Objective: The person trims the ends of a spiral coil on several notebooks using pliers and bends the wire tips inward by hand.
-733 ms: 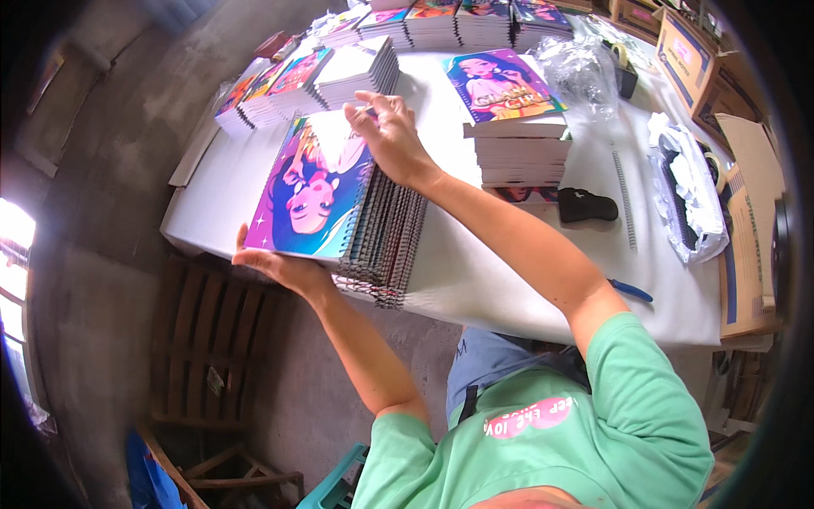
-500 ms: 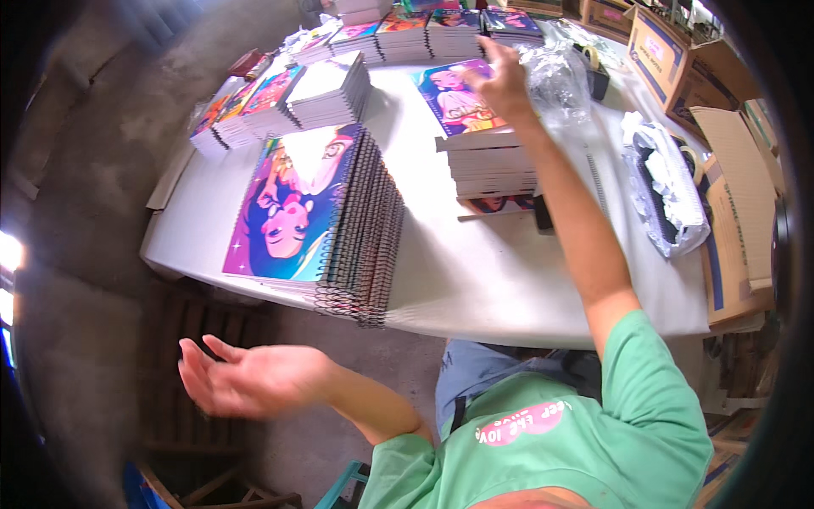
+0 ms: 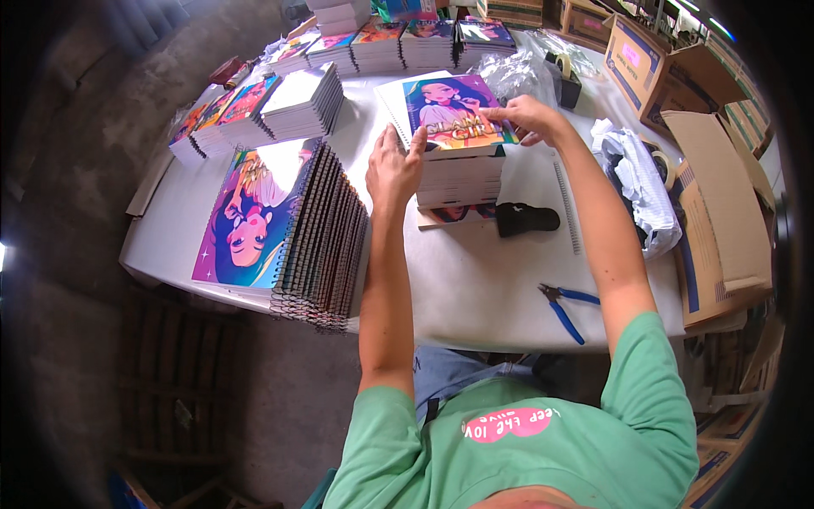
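A stack of unbound books (image 3: 459, 180) stands mid-table, topped by a colourful illustrated cover (image 3: 439, 100). Against its left edge rests my left hand (image 3: 395, 166), open, with thumb and fingers apart. My right hand (image 3: 529, 120) is at the right edge, its index finger stretched over the cover and its thumb apart; the other fingers are partly hidden. A white sheet with a coil along its edge (image 3: 393, 109) shows behind the stack's left side. Close to the stack lie a black object (image 3: 527, 219), a loose wire coil (image 3: 566, 208) and blue-handled cutting pliers (image 3: 570, 307).
At near left stands a tall pile of spiral-bound notebooks (image 3: 246, 216). More book stacks (image 3: 377, 49) line the table's far side and far left (image 3: 297, 97). Clear plastic wrap (image 3: 513, 76), a tape roll (image 3: 563, 64), a white plastic bag (image 3: 636, 187) and open cardboard boxes (image 3: 716, 204) occupy the right.
My left hand has come up from beyond the table's near-left edge to the stack. My right hand has drawn back toward me to its right edge. The pliers have come into view.
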